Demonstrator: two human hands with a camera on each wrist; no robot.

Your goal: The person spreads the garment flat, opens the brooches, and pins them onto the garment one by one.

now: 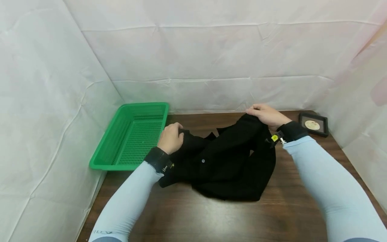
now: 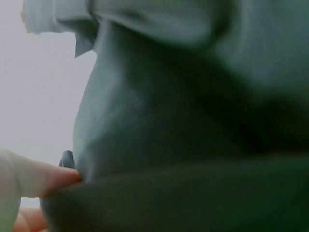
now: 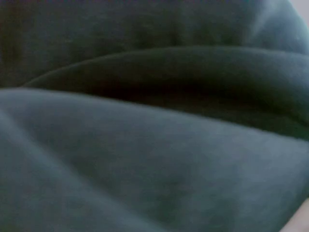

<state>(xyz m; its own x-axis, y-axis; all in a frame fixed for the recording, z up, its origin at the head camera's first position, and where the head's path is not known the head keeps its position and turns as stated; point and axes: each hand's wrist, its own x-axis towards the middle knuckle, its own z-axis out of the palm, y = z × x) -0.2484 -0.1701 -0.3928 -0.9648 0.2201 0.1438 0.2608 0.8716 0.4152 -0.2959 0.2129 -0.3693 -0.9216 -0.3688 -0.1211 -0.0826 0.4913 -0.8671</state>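
Both arms reach forward in pale blue sleeves with black wrist straps. The left hand (image 1: 170,137) curls its fingers round one end of a black garment (image 1: 223,161); the right hand (image 1: 266,114), further out, grips the other end and lifts it slightly. The garment is soft, matte, dark cloth, rumpled in folds, with a small round button showing; it sags between the hands onto the table (image 1: 193,218). Both wrist views are filled with blurred dark cloth. The table is dark brown wood grain. Just left of the left hand sits a green perforated plastic basket (image 1: 133,134). Right of the right hand lies a small black-framed picture (image 1: 313,124). Creased white sheeting (image 1: 211,60) walls the space.
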